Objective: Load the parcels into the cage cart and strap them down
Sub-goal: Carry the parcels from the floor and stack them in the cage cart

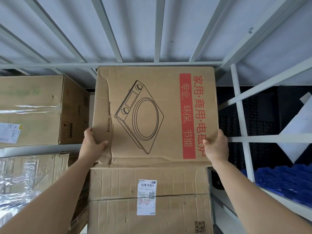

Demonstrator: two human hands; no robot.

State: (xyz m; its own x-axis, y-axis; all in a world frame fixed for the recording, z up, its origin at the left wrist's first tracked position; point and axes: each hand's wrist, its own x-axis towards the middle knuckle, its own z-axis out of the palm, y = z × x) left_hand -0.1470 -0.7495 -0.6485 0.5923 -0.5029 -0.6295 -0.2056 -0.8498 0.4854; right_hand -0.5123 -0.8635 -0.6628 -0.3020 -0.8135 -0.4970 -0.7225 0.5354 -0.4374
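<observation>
A flat cardboard parcel with a line drawing of an induction cooker and a red band of print lies inside the cage cart, its far edge against the cart's grey bars. My left hand grips its near left corner, thumb on top. My right hand grips its near right corner in the same way. The parcel's near edge overlaps a larger creased box with a white shipping label.
A taped brown box stands at the left, and a plastic-wrapped box lies nearer on the left. The cart's right side frame runs beside the parcel. Beyond it are blue plastic pallets and a white panel.
</observation>
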